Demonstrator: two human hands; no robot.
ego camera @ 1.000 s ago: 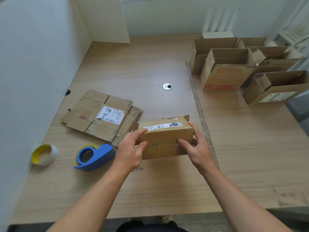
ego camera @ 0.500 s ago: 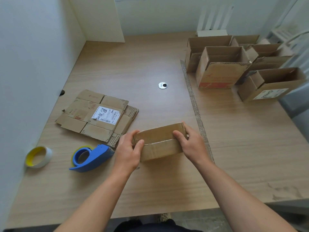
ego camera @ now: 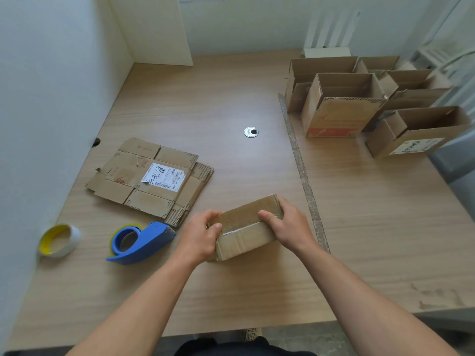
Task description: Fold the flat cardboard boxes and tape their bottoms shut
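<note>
A folded cardboard box (ego camera: 244, 227) is gripped at both ends by the left hand (ego camera: 199, 237) and right hand (ego camera: 288, 228) on the table (ego camera: 231, 104), beside a blue tape dispenser (ego camera: 140, 241).

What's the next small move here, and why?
Probably the left hand lets go and reaches for the blue tape dispenser lying just beside it, while the right hand holds the box shut. Both hands grip it, seam up; whether tape covers it is unclear.
</note>
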